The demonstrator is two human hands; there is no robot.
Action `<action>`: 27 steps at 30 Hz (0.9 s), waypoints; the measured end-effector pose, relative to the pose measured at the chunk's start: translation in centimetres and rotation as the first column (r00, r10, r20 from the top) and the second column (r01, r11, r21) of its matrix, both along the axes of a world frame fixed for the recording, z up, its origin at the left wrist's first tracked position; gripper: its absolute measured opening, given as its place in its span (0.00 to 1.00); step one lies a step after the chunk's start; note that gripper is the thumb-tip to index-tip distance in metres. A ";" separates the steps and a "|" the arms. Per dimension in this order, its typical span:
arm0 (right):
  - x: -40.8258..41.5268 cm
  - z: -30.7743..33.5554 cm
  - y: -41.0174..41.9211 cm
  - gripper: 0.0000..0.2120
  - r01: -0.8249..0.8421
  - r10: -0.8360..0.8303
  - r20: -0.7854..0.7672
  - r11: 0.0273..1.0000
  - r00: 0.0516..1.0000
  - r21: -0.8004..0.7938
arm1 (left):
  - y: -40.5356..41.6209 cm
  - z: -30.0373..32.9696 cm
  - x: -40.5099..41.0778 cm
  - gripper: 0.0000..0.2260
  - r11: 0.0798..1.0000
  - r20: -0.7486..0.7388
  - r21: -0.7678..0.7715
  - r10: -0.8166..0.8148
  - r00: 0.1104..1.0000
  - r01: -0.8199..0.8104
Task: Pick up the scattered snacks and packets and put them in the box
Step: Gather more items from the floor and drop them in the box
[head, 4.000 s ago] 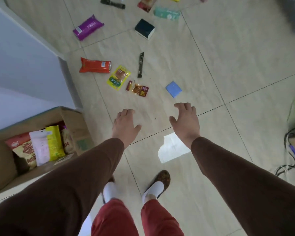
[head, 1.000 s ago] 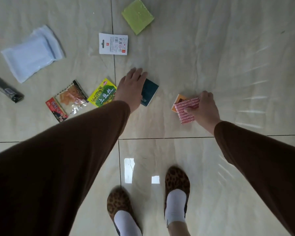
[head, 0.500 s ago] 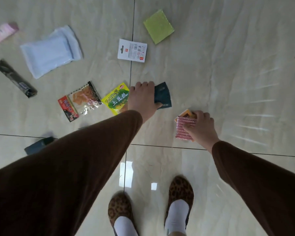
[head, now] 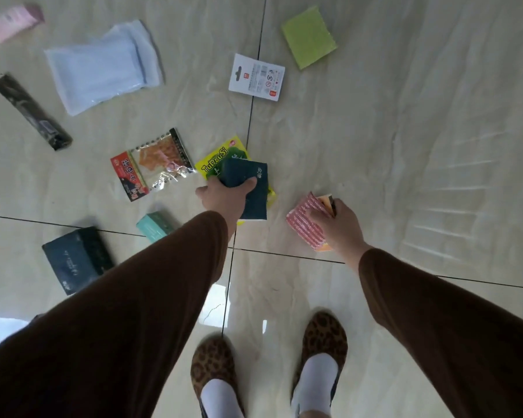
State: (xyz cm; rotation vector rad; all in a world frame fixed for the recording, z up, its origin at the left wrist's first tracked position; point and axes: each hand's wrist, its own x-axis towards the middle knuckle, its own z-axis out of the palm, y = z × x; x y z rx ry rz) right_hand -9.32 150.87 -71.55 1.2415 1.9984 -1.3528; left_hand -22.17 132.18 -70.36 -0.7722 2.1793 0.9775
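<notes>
Dark packet point(head: 248, 188), long axis near-far, gripped lengthwise.

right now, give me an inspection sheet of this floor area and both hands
surface: glossy tiled floor, dark grout lines.
job's things: dark teal packet in left hand, with yellow TuDouSi packet; pink striped packet and orange packet in right hand. On the floor: red snack packet, pale blue pouch, black stick, white card, green square, mint packet, dark box, pink packet.
clutter: nothing seen.
grippers: both gripping.
cables: nothing seen.
surroundings: leopard slippers; collection box out of view.
</notes>
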 end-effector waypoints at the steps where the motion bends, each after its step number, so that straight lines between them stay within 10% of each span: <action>1: -0.5 0.1 0.1 0.10 -0.007 0.006 -0.014 0.999 1.000 -0.043 | 0.3 -0.2 -0.2 0.31 1.000 0.003 0.020 0.009 1.000 -0.009; 9: -6.0 1.9 0.1 0.19 -0.069 0.059 -0.067 0.983 0.996 -0.167 | -1.4 2.5 -0.9 0.45 0.941 -0.010 0.236 0.252 0.968 -0.242; 13: -10.8 2.6 -0.6 0.26 -0.089 0.072 -0.101 0.980 0.992 -0.179 | -3.7 3.4 -1.7 0.30 0.893 0.039 0.302 0.337 0.941 -0.333; 18: -20.3 2.7 -1.6 0.18 -0.236 0.227 -0.197 0.971 0.954 -0.024 | -4.7 3.9 -5.6 0.25 0.847 -0.029 0.435 0.351 0.936 -0.304; 22: -26.3 1.1 -1.9 0.29 -0.414 0.477 -0.192 0.862 0.858 0.292 | -5.0 3.1 -8.2 0.25 0.856 -0.072 0.435 0.344 0.936 -0.281; 25: -28.7 0.1 -1.8 0.47 -0.459 0.485 -0.110 0.866 0.868 0.199 | -5.3 2.5 -8.8 0.25 0.864 -0.073 0.434 0.318 0.945 -0.257; 27: -28.5 -0.5 -2.0 0.42 -0.510 0.527 -0.012 0.827 0.850 0.239 | -5.6 2.2 -8.4 0.25 0.864 -0.065 0.439 0.306 0.950 -0.248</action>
